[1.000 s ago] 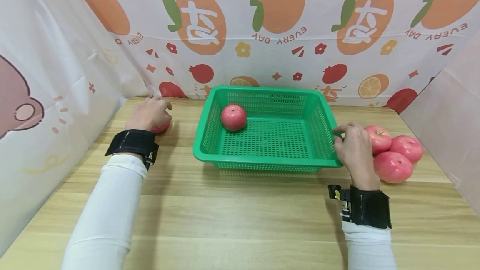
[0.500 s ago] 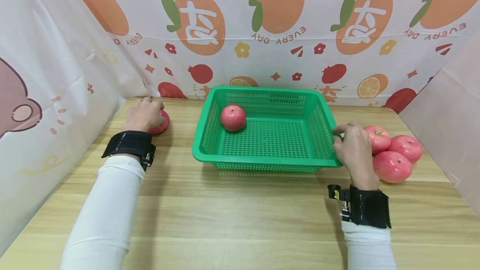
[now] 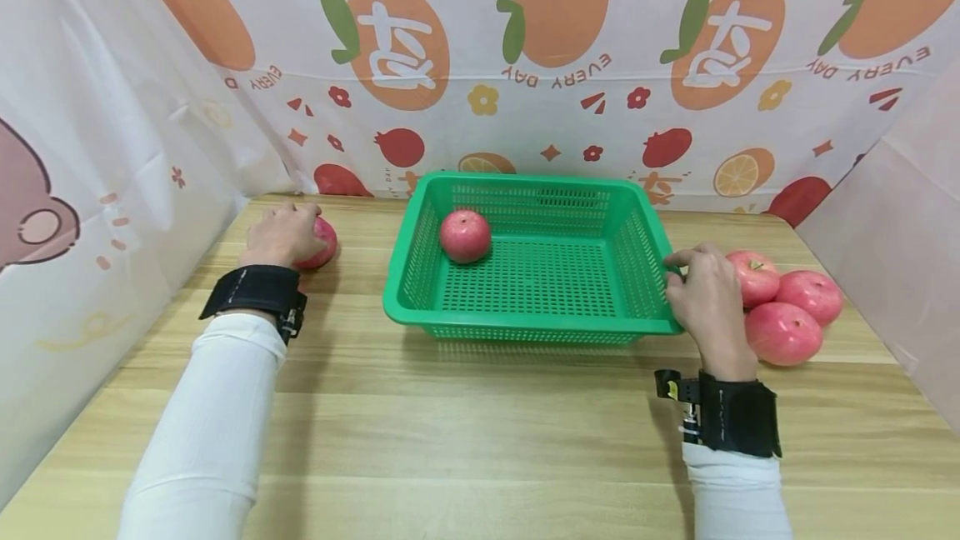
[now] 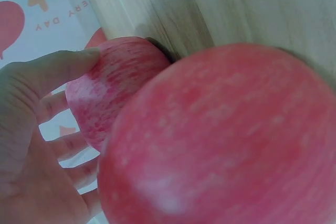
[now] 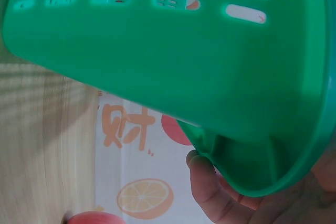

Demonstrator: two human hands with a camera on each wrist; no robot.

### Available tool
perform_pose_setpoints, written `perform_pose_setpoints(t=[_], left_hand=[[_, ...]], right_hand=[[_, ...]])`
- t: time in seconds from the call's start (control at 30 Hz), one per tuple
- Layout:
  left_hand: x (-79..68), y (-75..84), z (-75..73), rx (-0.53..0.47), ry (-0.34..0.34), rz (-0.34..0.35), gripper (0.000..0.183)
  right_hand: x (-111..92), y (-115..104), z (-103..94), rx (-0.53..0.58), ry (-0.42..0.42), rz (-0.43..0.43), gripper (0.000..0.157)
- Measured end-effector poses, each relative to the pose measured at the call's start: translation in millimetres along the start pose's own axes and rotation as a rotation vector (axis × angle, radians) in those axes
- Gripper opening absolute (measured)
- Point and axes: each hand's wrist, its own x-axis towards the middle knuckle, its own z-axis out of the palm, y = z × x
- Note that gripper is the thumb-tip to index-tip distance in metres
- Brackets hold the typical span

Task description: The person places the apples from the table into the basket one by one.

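Note:
In the head view my left hand (image 3: pixel 281 233) is at the table's far left, over a red apple (image 3: pixel 320 245). The left wrist view has two apples there: a large one (image 4: pixel 226 140) close to the camera and another (image 4: pixel 123 82) beyond it. My left hand (image 4: pixel 31 145) holds the farther one, thumb on its upper side and fingers behind it. My right hand (image 3: pixel 703 298) grips the right rim of a green plastic basket (image 3: pixel 528 323). In the right wrist view its thumb and fingers (image 5: pixel 207 184) close around the basket's lip. One apple (image 3: pixel 465 236) sits inside, toward the left.
Three more apples (image 3: pixel 783 333) are bunched on the wooden table (image 3: pixel 480 440) right beside my right hand. A fruit-printed curtain (image 3: pixel 480 65) borders the back, and plain or printed sheets (image 3: pixel 112 190) enclose both sides.
My left hand has shifted slightly left and settled lower around the apple, leaving more of the neighbouring red surface visible. The right hand and the basket stay where they were.

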Motion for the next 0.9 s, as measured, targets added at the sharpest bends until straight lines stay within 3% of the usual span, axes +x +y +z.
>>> perform_pose_setpoints(t=[0.4, 0.9], left_hand=[[-0.3, -4.5, 5.4, -0.044, -0.065, -0.043, 0.074], [3.7, -6.6, 8.7, -0.067, -0.068, -0.047, 0.075]], right_hand=[[-0.2, -0.4, 1.3, 0.0, -0.013, 0.004, 0.022], [-0.6, -0.3, 0.4, -0.001, -0.003, -0.002, 0.022]])
